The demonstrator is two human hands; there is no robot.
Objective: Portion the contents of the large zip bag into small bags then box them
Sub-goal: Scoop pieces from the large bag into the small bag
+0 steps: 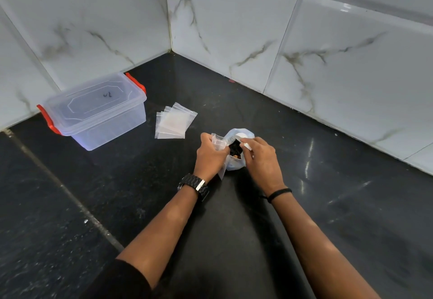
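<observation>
The large zip bag [236, 162] stands open on the black counter, with dark and orange-brown contents showing in its mouth. My left hand [209, 153] grips a small clear bag [219, 142] beside the big bag's opening. My right hand [260, 155] pinches a small white object, perhaps a scoop's handle, at the mouth of the large bag. A stack of small empty zip bags [174, 121] lies flat on the counter behind my hands. The clear plastic box [98, 113] with red latches sits at the left with its lid on.
White marble-look tiled walls [304, 52] meet in a corner behind the black counter [234, 228]. A grout seam [63, 188] runs diagonally across the counter at the left. My forearms reach in from the bottom edge.
</observation>
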